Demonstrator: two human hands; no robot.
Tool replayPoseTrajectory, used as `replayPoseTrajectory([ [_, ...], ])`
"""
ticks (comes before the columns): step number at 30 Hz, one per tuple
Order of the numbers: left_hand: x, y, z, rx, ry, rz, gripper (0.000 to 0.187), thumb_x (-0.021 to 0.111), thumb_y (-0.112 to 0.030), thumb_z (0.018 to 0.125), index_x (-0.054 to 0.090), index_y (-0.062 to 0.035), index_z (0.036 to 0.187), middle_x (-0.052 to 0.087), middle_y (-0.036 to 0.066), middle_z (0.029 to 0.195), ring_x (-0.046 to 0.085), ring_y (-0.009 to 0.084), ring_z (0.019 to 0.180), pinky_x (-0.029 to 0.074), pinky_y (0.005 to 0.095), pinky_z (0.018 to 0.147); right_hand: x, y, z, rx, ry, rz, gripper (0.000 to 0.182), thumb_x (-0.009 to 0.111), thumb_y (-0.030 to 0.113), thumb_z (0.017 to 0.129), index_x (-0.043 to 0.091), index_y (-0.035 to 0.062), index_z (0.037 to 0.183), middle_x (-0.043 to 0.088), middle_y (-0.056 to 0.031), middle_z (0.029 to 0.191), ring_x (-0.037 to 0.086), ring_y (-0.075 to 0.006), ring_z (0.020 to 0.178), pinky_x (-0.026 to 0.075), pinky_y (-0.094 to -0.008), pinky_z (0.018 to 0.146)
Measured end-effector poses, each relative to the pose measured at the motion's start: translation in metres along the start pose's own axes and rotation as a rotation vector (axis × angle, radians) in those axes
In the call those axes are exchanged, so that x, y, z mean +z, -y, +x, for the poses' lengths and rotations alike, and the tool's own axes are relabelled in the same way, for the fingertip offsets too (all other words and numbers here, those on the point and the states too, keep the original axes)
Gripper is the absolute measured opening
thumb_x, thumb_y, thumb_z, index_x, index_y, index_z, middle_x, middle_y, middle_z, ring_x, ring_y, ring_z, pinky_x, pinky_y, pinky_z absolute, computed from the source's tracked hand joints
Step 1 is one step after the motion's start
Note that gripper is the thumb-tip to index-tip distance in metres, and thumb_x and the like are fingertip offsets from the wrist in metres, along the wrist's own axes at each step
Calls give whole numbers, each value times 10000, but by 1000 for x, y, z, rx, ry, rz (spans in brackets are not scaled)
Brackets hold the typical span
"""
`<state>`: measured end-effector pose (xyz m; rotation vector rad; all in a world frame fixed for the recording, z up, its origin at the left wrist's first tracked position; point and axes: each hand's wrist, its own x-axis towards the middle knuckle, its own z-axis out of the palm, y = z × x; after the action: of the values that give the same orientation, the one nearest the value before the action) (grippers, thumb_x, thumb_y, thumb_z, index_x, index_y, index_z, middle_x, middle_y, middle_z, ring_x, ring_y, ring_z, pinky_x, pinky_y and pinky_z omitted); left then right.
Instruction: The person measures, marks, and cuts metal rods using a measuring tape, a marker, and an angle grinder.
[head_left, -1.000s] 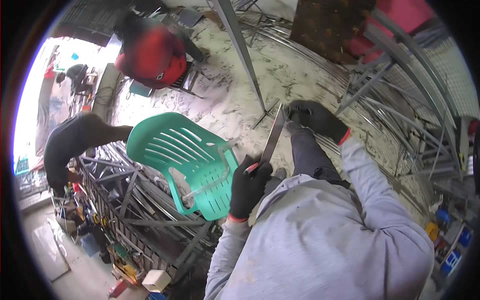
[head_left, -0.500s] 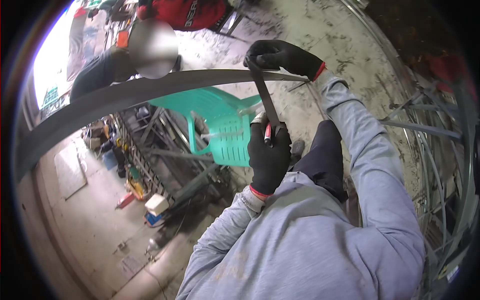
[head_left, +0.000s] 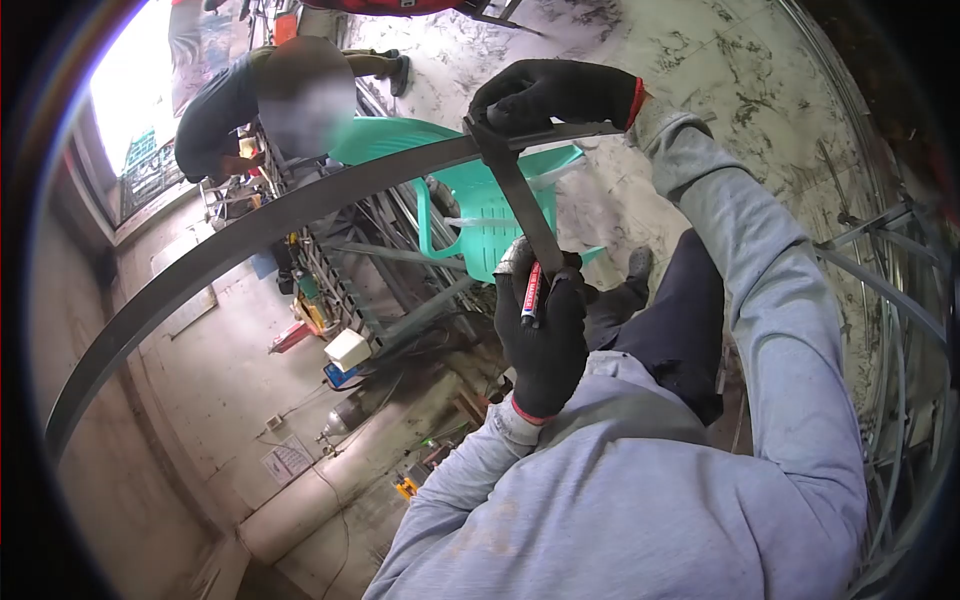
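Observation:
A long dark metal bar (head_left: 270, 218) runs from the lower left up to the upper middle, looking curved in the wide view. Against it near its right end lies the upper end of a flat dark metal strip (head_left: 523, 200), which slants down toward me. My right hand (head_left: 555, 95), in a black glove with a red cuff, is closed over the place where strip and bar cross. Lower down, my left hand (head_left: 545, 345), gloved alike, grips the strip's lower end. It also holds a red and white marker (head_left: 531, 293) with a black end, against the palm side.
A green plastic chair (head_left: 485, 205) stands beyond the bar. To its left another person (head_left: 225, 115) bends over. A rack with tools and metal stock (head_left: 335, 270) lines the left, near a white box (head_left: 347, 350). Metal frames (head_left: 885, 270) stand at the right.
My view has shifted, and the bar's left end sits lower in view. The marker shows more in my left hand. Both hands keep their hold, and the other person has bent lower.

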<state>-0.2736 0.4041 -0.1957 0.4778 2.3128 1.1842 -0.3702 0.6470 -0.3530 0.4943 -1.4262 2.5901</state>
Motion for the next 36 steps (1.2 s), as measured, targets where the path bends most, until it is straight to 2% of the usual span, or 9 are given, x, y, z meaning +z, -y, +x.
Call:
replayPoseTrajectory([
  [9, 6, -3, 12, 40, -40, 20, 519, 569, -65, 1017, 472, 52, 1514, 731, 166, 1126, 716, 188, 842, 600, 347, 772, -27, 3, 24, 174, 91, -24, 408, 751, 326, 990, 732, 18, 1257, 743, -6, 976, 668, -100, 840, 542, -283, 735],
  [22, 4, -2, 13, 59, -88, -40, 446, 560, -124, 1060, 512, 68, 1459, 723, 164, 1096, 733, 203, 837, 596, 342, 780, -17, 18, 27, 103, 199, -67, 313, 694, 300, 1031, 702, 49, 1219, 688, 11, 959, 637, -98, 848, 499, -267, 748],
  [27, -5, -13, 15, 42, -91, -16, 454, 573, -132, 1067, 511, 62, 1472, 701, 170, 1171, 705, 196, 953, 593, 346, 843, -9, 21, 21, 33, 208, -59, 278, 672, 291, 1047, 691, 61, 1204, 667, 18, 952, 624, -97, 851, 483, -261, 752],
  [28, -21, 9, 18, 219, -136, 242, 462, 578, -138, 1081, 504, 60, 1491, 691, 168, 1190, 687, 199, 1006, 589, 365, 878, -8, 22, 22, 12, 210, -59, 272, 668, 289, 1051, 689, 64, 1201, 662, 19, 951, 622, -97, 852, 479, -259, 753],
  [29, -23, 7, 21, 217, -132, 249, 462, 578, -138, 1081, 504, 60, 1491, 691, 168, 1190, 687, 199, 1006, 589, 365, 878, -6, 22, 22, -11, 214, -59, 265, 664, 287, 1054, 686, 66, 1198, 658, 20, 950, 619, -97, 853, 476, -258, 754],
  [31, -27, 1, 27, 502, -192, 250, 502, 581, -201, 1095, 506, 51, 1522, 705, 163, 1229, 683, 189, 950, 560, 320, 824, -1, 20, 22, -40, 216, -45, 251, 655, 283, 1060, 682, 71, 1192, 650, 23, 947, 615, -96, 854, 470, -255, 756],
  [33, -30, -14, 26, 523, -195, 182, 468, 561, -206, 1115, 536, 61, 1498, 706, 202, 1266, 710, 231, 1007, 583, 360, 867, -4, 15, 20, 45, 186, -26, 343, 713, 317, 1030, 710, 44, 1238, 708, 0, 990, 642, -101, 847, 509, -274, 755],
  [34, -37, -21, 22, 501, -196, 211, 399, 575, -155, 1093, 593, 61, 1429, 711, 202, 1268, 715, 250, 1043, 584, 378, 904, -5, 13, 20, 133, 159, -10, 439, 772, 351, 1001, 737, 18, 1284, 767, -24, 1032, 669, -106, 841, 549, -293, 753],
  [36, -56, -47, 34, 713, -89, 539, 314, 642, -119, 1044, 691, 70, 1291, 725, 214, 1272, 725, 303, 1090, 594, 403, 950, -6, 16, 19, 100, 161, -34, 425, 769, 332, 990, 739, 14, 1271, 763, -27, 993, 685, -109, 863, 560, -299, 772],
])
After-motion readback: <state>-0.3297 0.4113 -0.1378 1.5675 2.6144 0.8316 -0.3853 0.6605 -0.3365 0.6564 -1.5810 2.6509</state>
